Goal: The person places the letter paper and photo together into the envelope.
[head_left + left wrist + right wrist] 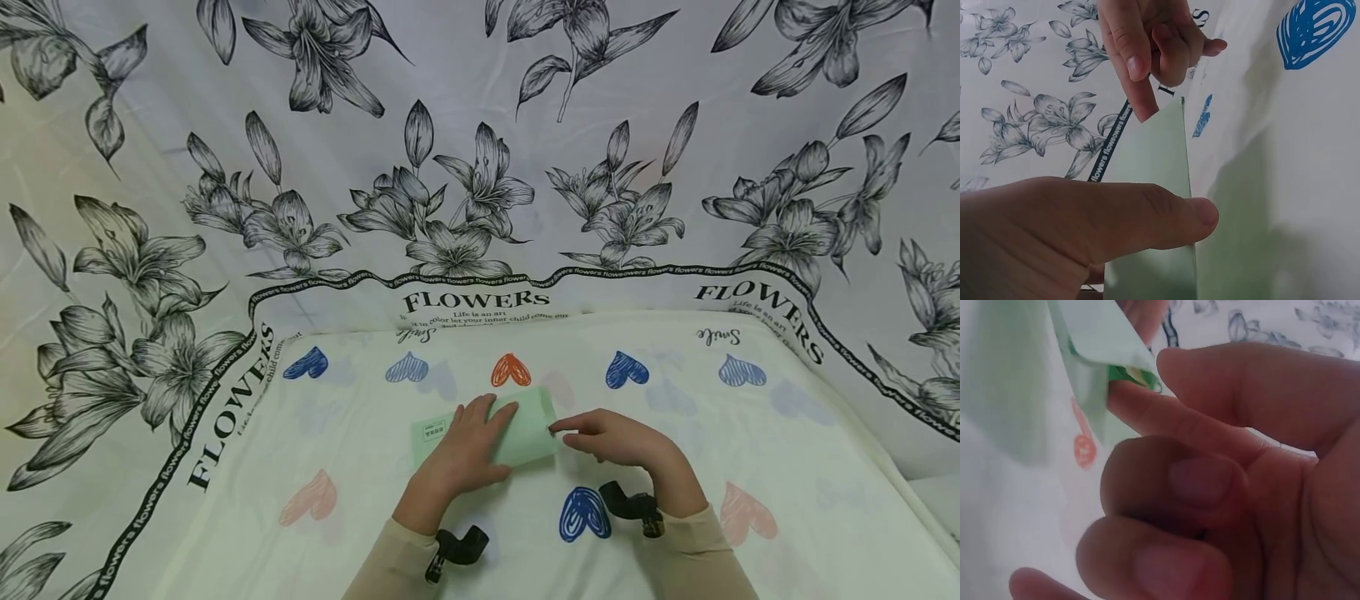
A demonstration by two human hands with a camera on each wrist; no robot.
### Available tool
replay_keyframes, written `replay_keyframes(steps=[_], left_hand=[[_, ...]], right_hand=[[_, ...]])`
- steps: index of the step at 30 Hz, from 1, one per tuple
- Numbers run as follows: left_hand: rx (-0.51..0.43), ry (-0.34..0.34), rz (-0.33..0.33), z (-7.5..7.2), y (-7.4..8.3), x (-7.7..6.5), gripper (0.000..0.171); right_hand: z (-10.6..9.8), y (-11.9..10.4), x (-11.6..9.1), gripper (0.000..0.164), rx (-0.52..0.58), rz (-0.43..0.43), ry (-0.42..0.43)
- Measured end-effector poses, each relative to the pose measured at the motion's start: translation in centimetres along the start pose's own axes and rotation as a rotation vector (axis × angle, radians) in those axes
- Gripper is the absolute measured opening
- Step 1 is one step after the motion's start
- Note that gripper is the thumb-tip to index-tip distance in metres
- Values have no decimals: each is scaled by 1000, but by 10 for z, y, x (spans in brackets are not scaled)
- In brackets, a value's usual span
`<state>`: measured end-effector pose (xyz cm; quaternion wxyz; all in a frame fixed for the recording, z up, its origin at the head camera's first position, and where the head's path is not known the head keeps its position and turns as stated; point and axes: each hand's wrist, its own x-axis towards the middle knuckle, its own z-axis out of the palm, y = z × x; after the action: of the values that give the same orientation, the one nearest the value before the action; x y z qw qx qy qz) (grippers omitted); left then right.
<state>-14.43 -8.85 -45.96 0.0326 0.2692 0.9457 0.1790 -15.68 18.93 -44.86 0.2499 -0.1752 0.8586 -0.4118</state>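
While left hand (465, 446) presses flat, fingers straight, on green envelope (528, 429), right hand (618, 440) touches its edge with extended forefinger, other fingers curled.

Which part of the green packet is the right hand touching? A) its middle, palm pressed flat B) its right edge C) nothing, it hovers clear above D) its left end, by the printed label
B: the right hand points its index finger into the right edge of the green packet, while the left hand lies flat across its middle.
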Motion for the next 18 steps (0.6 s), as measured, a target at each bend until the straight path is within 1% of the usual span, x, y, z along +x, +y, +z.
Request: replay_keyframes(steps=[3,8,13,18], left_hand=[[-3,-5,-12,0,-1,0,90],[-4,-23,-13,3,-3,0,87],[27,-73,-17,10,-4,1,87],[43,-122,-14,16,-4,2,88]], right_hand=[[-5,3,-3,35,-2,9,36],[-9,6,-5,36,-4,38,90],[-10,7,-7,38,-6,48,126],[-11,6,-7,40,-9,44,137]])
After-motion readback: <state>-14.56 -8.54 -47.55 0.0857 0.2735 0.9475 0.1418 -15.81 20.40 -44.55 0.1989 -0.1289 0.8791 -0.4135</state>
